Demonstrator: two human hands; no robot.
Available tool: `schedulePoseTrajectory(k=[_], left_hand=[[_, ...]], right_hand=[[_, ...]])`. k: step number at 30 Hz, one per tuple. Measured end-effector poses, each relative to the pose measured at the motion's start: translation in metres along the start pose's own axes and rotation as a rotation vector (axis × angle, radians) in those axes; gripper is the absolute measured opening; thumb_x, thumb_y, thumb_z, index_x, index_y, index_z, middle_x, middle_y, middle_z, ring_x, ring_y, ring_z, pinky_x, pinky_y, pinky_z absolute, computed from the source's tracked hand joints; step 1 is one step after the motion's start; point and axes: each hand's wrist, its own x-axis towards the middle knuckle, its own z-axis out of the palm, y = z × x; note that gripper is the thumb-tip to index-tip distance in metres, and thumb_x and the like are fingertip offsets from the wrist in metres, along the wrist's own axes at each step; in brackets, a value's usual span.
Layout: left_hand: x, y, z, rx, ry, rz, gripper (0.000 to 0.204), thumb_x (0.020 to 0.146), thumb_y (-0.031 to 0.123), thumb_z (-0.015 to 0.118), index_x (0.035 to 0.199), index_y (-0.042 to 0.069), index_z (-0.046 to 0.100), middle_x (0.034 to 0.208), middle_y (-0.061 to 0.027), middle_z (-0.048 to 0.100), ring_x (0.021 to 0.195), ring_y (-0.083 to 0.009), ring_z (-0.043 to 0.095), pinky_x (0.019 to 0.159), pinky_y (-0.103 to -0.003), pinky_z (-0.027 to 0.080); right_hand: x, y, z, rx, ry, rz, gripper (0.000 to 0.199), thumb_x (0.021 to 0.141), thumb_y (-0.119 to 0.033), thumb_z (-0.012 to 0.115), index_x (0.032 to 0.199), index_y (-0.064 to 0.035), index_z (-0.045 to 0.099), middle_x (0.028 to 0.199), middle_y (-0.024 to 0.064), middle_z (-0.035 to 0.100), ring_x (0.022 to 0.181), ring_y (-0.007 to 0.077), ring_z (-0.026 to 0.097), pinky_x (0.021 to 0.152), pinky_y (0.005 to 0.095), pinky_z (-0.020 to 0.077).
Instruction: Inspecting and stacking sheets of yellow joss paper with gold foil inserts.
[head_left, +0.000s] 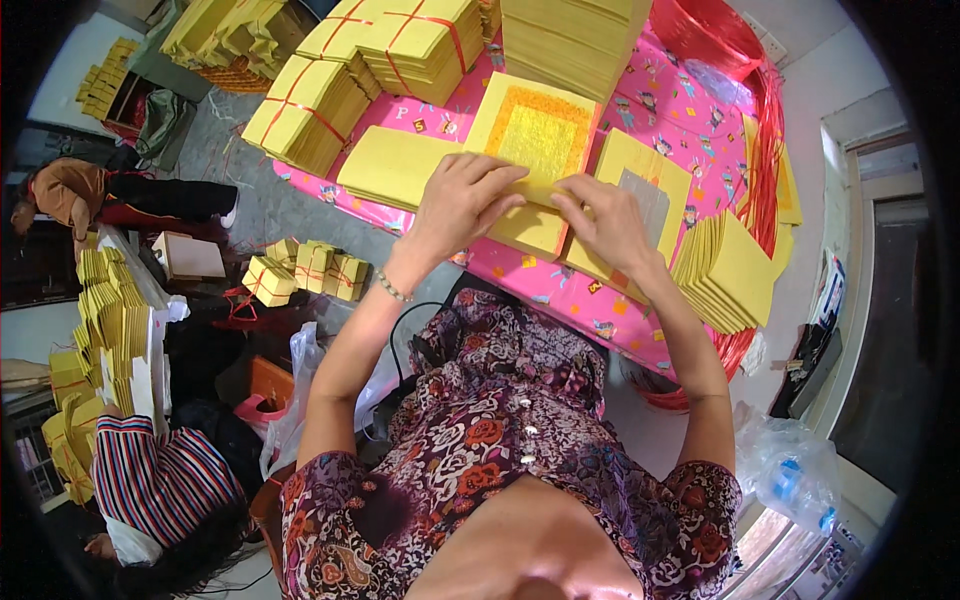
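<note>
Fingers of the left hand and right hand pinched the near part of the gold-patched yellow sheet against the thumbs, likely keeping it even. Sheet lay on a paper stack in front of the body, probably for two-handed reach. Red-tied bundles stood farther back left, seemingly out of the way.

On my pink cartoon-patterned cloth, left of the yellow paper sheet with the orange-bordered gold square, I make out one white capital letter and a character on a dark-red printed square.
</note>
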Motion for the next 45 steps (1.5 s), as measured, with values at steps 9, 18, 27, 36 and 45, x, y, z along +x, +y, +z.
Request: schedulePoseTrajectory(k=[9,18,27,36,45], left_hand=[[0.021,0.005,0.031,0.088,0.081,0.016,0.062,0.086,0.025,0.074,0.143,0.017,0.052,0.144,-0.0129,0.048,0.134,-0.0347,0.042,0.109,-0.049,0.036],[0.035,-0.019,0.064,0.173,-0.089,-0.029,0.066,0.097,0.049,0.053,0.155,0.024,0.034,0.155,-0.0223,0.033,0.144,-0.0468,0.026,0.118,-0.060,0.020],[0.036,-0.018,0.063,0.137,-0.122,-0.059,0.065,0.098,0.047,0.053,0.156,0.024,0.033,0.155,-0.0232,0.032,0.144,-0.0467,0.025,0.119,-0.059,0.017],[0.037,-0.020,0.068,0.148,-0.116,-0.072,0.067,0.098,0.048,0.053,0.156,0.022,0.032,0.156,-0.0229,0.032,0.144,-0.0464,0.025,0.119,-0.058,0.016],[0.034,-0.015,0.066,0.095,-0.075,-0.087,0.062,0.097,0.045,0.055,0.150,0.017,0.041,0.154,-0.0256,0.033,0.141,-0.0492,0.028,0.117,-0.059,0.020]], right_hand=[[0.074,0.061,-0.025,-0.020,0.074,0.278,0.033,0.093,-0.032,0.066,0.108,-0.0026,0.069,0.085,0.0230,0.070,0.073,0.0344,0.069,0.065,0.0435,0.0519],[0.097,0.082,-0.014,-0.326,0.080,0.214,0.031,0.092,-0.031,0.066,0.103,-0.0020,0.067,0.090,0.0219,0.070,0.086,0.0417,0.068,0.073,0.0505,0.0529],[0.111,0.046,-0.014,-0.553,0.293,-0.105,0.015,0.087,-0.017,0.068,0.090,-0.0028,0.063,0.084,0.0161,0.062,0.085,0.0352,0.062,0.076,0.0473,0.0512],[0.148,0.071,0.021,-0.448,-0.016,-0.040,0.009,0.087,-0.006,0.057,0.088,-0.0003,0.064,0.091,0.0201,0.066,0.090,0.0401,0.067,0.074,0.0489,0.0539],[0.151,0.068,0.019,-0.343,-0.154,0.130,0.024,0.097,-0.018,0.056,0.110,-0.0039,0.070,0.110,0.0184,0.069,0.101,0.0400,0.065,0.088,0.0485,0.0516]])
